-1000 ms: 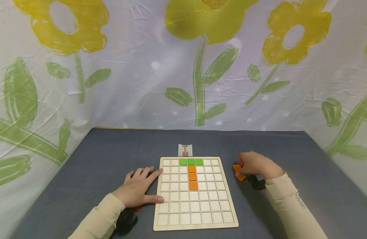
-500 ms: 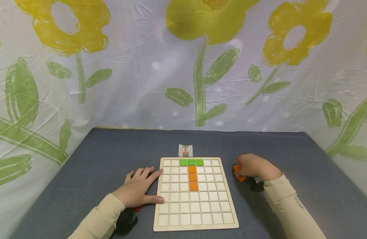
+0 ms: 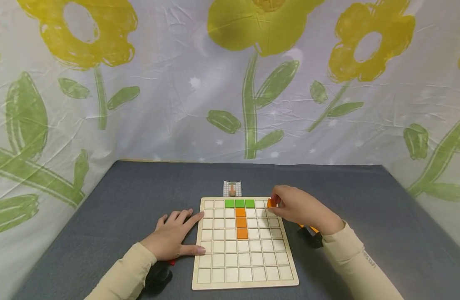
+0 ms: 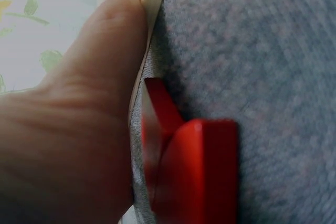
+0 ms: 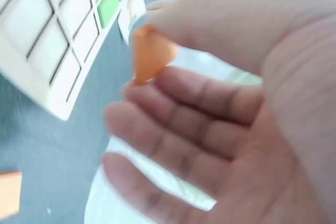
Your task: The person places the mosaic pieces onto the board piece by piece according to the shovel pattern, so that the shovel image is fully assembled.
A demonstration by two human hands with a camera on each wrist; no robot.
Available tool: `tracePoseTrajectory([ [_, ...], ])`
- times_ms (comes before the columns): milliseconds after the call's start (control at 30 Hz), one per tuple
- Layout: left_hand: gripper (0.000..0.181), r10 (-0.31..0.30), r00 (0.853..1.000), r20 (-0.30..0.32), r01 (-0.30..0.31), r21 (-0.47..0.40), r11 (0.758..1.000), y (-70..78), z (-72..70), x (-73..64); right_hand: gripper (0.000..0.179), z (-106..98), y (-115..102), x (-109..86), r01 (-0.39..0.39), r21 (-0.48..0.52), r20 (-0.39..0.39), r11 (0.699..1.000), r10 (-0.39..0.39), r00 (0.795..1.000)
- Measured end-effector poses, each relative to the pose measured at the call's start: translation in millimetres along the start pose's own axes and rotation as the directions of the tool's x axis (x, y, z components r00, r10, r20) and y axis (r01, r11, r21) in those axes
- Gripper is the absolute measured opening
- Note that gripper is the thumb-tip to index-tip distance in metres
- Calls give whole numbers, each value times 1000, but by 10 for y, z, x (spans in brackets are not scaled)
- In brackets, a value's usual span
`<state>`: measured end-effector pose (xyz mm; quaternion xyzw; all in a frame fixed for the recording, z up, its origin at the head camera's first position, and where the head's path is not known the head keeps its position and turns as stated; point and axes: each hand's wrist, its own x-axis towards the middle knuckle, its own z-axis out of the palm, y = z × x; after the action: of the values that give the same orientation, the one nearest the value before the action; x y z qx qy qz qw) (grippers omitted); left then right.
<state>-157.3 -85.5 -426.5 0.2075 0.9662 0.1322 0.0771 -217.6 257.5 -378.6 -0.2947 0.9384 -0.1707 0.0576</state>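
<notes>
A wooden grid board lies on the table, with green tiles in its far row and a column of orange tiles below their middle. My left hand rests spread along the board's left edge, thumb and fingertip touching the rim. Over the board's far right corner my right hand pinches an orange tile between thumb and fingers, as the right wrist view shows. Red tiles lie beside my left wrist, mostly hidden from the head view.
Behind the board lies a small printed pattern card. More orange tiles sit on the dark tabletop right of the board, partly covered by my right wrist. A flowered cloth hangs behind the table.
My right hand has lifted an orange tile from the loose ones at the right and carried it left over the board's corner. The left hand stays put.
</notes>
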Motion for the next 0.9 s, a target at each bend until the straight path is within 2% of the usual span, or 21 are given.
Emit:
tracePoseTrajectory([
  [233,90,14,1000,6,-14,-6,1000,-1,-7,4,20,93,-215,12,189,-54,-73,980,-193,978],
  [433,91,14,1000,8,-14,-7,1000,-11,8,10,22,179,-416,-3,312,-65,-99,948,-317,943],
  [533,91,8,1000,5,-8,0,1000,-16,16,8,22,223,-492,-7,340,-72,-89,938,-346,934],
  [900,93,9,1000,-18,-9,6,1000,-17,25,-15,18,411,-646,25,381,-72,-13,922,-383,924],
])
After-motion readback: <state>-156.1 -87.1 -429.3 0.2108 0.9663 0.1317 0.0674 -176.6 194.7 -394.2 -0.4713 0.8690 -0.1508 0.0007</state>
